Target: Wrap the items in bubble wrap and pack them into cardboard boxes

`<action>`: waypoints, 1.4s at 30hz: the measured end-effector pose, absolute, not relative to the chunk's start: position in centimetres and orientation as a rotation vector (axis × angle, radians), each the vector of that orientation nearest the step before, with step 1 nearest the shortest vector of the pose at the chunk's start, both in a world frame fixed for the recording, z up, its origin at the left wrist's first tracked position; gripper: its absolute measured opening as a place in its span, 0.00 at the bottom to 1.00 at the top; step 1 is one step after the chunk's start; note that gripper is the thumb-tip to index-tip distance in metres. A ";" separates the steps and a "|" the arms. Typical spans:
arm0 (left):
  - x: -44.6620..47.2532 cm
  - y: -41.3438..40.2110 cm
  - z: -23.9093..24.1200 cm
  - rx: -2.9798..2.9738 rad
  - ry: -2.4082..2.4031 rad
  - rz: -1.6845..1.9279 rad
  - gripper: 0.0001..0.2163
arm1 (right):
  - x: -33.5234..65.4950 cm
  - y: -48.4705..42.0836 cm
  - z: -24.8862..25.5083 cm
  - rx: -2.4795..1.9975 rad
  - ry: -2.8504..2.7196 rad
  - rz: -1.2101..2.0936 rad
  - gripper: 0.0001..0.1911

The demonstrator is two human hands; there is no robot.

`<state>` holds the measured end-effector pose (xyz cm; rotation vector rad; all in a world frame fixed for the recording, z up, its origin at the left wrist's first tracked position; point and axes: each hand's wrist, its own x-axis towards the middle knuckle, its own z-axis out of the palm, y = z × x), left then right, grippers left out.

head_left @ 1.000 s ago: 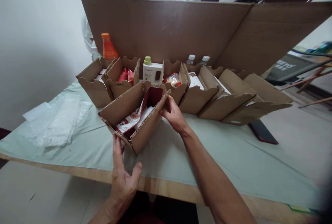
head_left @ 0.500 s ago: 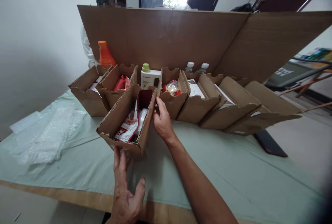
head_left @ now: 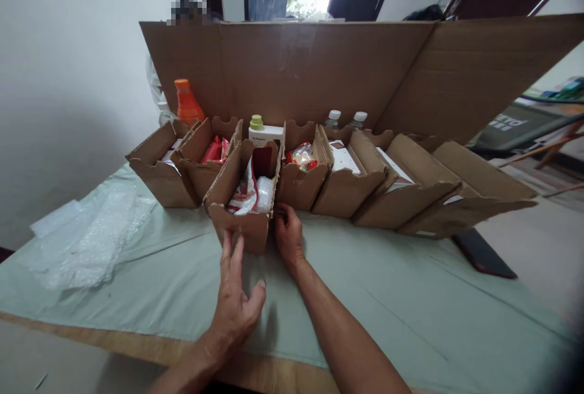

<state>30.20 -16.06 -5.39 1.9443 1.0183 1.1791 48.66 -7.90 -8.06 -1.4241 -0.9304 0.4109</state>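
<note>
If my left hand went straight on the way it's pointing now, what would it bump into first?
Your left hand would meet the front of the nearest cardboard box; its fingers look right up against it, though actual contact is hard to tell.

Table (head_left: 292, 373) under pale green cloth (head_left: 374, 297), with cardboard boxes (head_left: 253, 233), bubble wrap (head_left: 98, 236), dark flat object (head_left: 483, 254).

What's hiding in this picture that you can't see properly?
All in the head view:
White bottle with green cap: lower part hidden behind the front box.
White-capped bottles: lower parts hidden by the row of boxes.
Pouch: bottom hidden by the front box; its print is too blurred to read.
Dark flat thing: one end hidden by the rightmost box.
Dark shape at the back: blurred into squares.
</note>
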 end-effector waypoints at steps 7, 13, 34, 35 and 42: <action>35.1 -9.4 -4.6 1.924 0.980 1.142 0.42 | 48.8 -7.3 -8.2 -1.476 -0.825 0.437 0.15; 37.4 -5.9 -5.7 1.972 0.958 1.184 0.44 | 49.0 -7.3 -8.5 -1.500 -0.788 0.456 0.11; 17.7 -14.4 -8.0 2.118 1.359 1.212 0.15 | 42.4 -2.5 4.4 -1.386 -1.514 0.413 0.32; 17.1 -14.8 -8.4 2.120 1.402 1.260 0.15 | 41.9 -1.1 5.2 -1.445 -1.577 0.380 0.33; 16.9 -16.0 -9.2 2.057 1.452 1.426 0.13 | 39.4 1.2 5.6 -1.575 -1.623 0.393 0.14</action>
